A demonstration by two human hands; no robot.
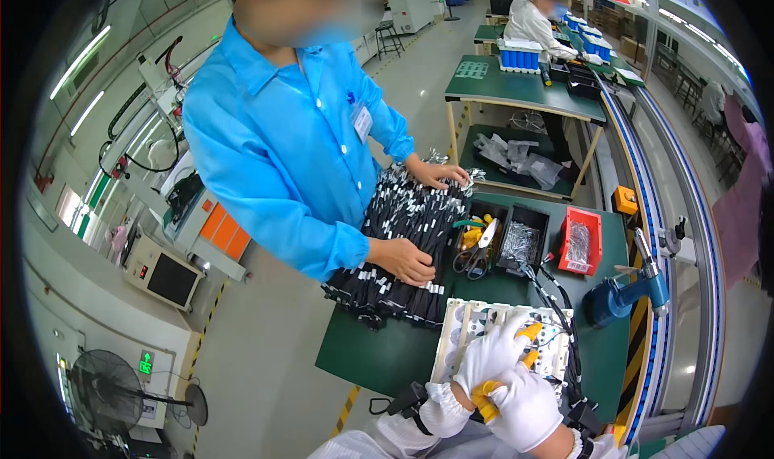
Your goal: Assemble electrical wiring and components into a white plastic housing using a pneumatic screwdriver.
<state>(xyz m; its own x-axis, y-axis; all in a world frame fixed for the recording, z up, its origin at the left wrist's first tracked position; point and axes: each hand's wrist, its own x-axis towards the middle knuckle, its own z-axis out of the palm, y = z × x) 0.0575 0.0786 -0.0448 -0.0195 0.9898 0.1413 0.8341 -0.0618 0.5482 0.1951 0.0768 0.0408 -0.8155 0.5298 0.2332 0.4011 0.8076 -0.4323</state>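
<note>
Both my hands wear white gloves with yellow fingertips and are over a white, holed battery-pack frame (453,357) on the green table. My left hand (488,354) bends across the frame, its fingertips down near the frame's face. Close against it, nearer to me, my right hand (526,411) is curled, fingers pressed together. Whatever they pinch is too small or covered to make out. A bundle of black cables (573,354) runs along the frame's right side, and thin leads cross its face near my fingertips.
Across the table a person in a blue coat (278,136) rests both hands on a heap of black cables (403,225). Scissors (477,253), a black parts bin (524,237), a red bin (580,241) and a blue power tool (621,298) stand beyond the frame. A conveyor rail (657,298) runs along the right.
</note>
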